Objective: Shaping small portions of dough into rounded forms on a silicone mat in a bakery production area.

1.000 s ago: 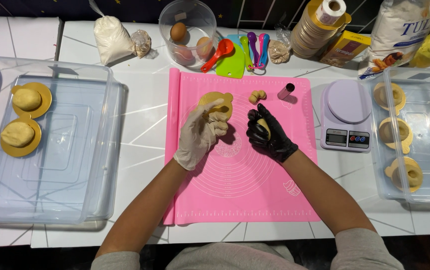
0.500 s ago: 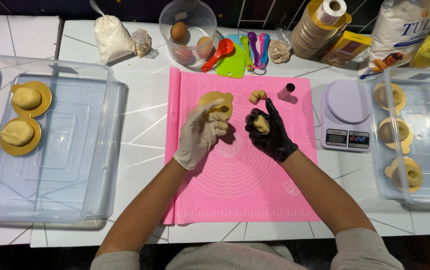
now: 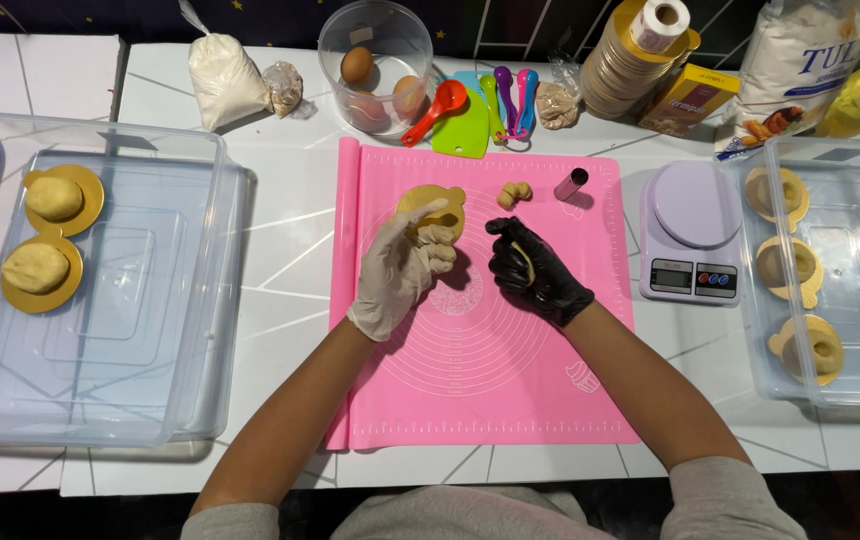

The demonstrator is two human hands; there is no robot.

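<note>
Dough (image 3: 521,262) sits curled inside the black-gloved right hand (image 3: 533,268), whose grip is closed around it above the pink mat (image 3: 470,400). Just beside it, the white-gloved left hand (image 3: 402,270) pinches another dough lump (image 3: 437,238) over a gold disc (image 3: 420,200). Farther back lie a small dough bit (image 3: 514,193) and a metal cutter (image 3: 571,183).
</note>
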